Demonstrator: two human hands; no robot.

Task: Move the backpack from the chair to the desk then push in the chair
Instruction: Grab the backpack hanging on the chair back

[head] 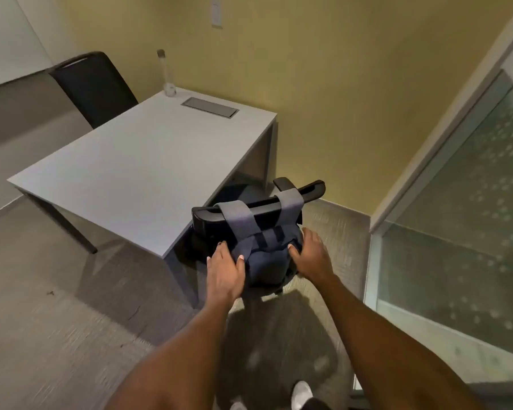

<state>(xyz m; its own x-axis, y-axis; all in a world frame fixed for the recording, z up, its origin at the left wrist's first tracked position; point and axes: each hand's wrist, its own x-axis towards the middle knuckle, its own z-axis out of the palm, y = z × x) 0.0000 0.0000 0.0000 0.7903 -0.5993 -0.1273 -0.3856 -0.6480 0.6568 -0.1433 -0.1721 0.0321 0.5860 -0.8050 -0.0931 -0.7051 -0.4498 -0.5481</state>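
Observation:
A dark blue backpack [267,258] hangs on the back of a black office chair [208,217], with its two grey straps looped over the top of the backrest. The chair stands at the near right corner of a grey desk [125,173], partly under its edge. My left hand [224,270] grips the backpack's left side, thumb on top. On the bag's right side sits my right hand [310,253], fingers curled around it. The chair's seat and base are hidden behind the bag and my hands.
A second black chair [92,84] stands at the desk's far left. On the desk's far end are a cable hatch [209,107] and a slim white lamp [166,74]. A frosted glass partition [456,232] runs along the right. Carpet lies open at the left.

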